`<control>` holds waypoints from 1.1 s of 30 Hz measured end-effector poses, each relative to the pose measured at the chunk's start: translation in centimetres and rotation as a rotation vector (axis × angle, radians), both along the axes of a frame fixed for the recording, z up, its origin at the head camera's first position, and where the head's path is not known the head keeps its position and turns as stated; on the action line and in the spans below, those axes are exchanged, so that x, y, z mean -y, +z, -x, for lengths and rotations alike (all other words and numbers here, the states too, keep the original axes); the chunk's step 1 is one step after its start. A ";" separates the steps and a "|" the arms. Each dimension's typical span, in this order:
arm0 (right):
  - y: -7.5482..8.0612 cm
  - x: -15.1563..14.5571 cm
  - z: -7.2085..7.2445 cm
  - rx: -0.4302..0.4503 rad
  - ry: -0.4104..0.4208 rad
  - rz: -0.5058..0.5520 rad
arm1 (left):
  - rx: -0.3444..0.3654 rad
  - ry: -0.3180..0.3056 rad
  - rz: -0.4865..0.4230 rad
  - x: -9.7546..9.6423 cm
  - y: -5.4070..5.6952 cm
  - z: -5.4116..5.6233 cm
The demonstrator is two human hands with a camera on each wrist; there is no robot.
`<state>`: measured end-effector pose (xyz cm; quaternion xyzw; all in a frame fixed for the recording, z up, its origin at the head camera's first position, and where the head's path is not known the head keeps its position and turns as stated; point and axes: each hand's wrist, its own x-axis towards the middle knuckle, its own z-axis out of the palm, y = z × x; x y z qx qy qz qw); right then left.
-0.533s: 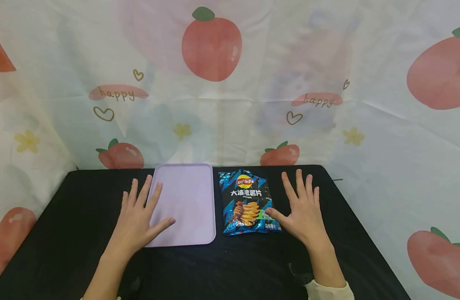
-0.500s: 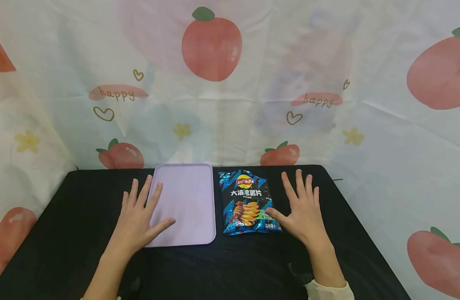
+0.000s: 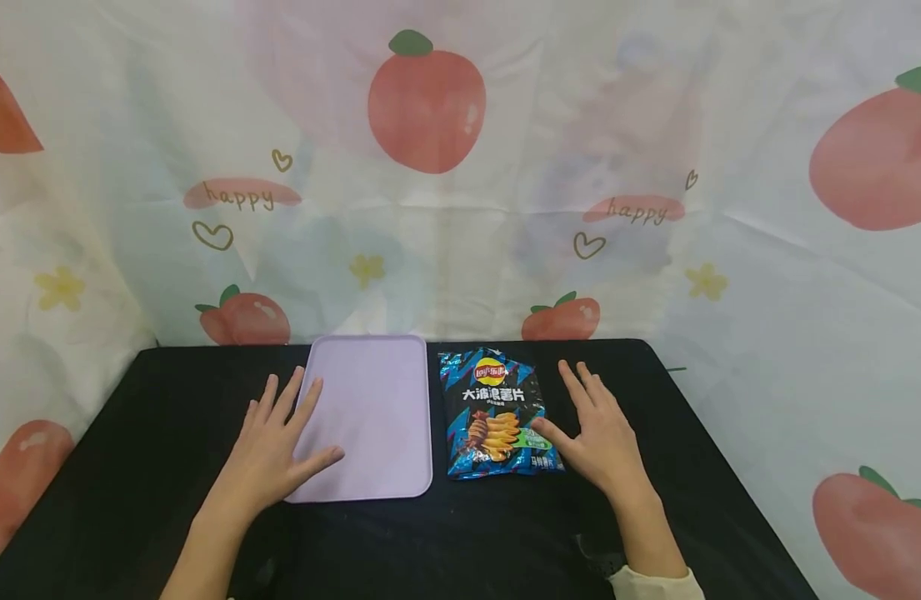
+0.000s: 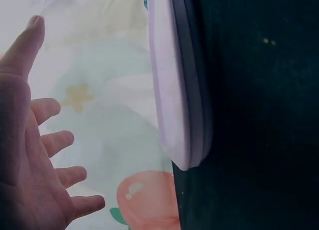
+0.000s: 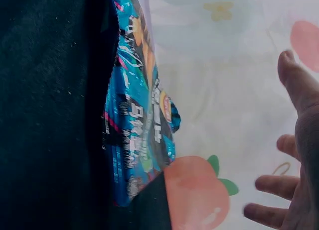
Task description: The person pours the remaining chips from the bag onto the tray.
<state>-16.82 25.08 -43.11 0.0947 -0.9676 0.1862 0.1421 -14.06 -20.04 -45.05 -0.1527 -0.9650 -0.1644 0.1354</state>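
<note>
A pale purple tray (image 3: 370, 417) lies on the black table, left of a blue and black bag of potato chips (image 3: 498, 417). My left hand (image 3: 261, 458) is held above the tray's left side, fingers spread and holding nothing. In the left wrist view, a gap separates that hand (image 4: 40, 155) from the tray's edge (image 4: 172, 90). My right hand (image 3: 598, 437) hovers at the right side of the bag, its thumb overlapping the bag's edge in the head view. From the right wrist, the hand (image 5: 299, 155) appears apart from the bag (image 5: 139, 110), with nothing in its fingers.
Behind and beside the black-covered table (image 3: 445, 550) hangs a pale curtain (image 3: 460, 242) printed with fruit, flowers and hearts. A narrow strip of table lies between the tray and the bag.
My right hand has turned slightly, and its fingers now look closer together. The left hand has barely shifted. The whole head view sits a little lower; tray and bag stay in place.
</note>
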 end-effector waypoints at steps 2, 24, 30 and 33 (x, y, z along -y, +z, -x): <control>-0.4 0.1 0.0 0.030 -0.004 0.027 | 0.046 0.000 0.011 0.2 -0.2 0.0; -4.3 0.7 2.3 0.322 -0.044 0.273 | 0.492 0.025 -0.015 2.6 -1.2 0.1; -4.8 0.8 2.0 0.400 -0.051 0.526 | 0.542 0.041 -0.016 3.0 -1.9 -0.2; -4.9 0.9 1.9 0.446 -0.086 0.698 | 0.555 0.045 -0.019 3.1 -2.2 -0.3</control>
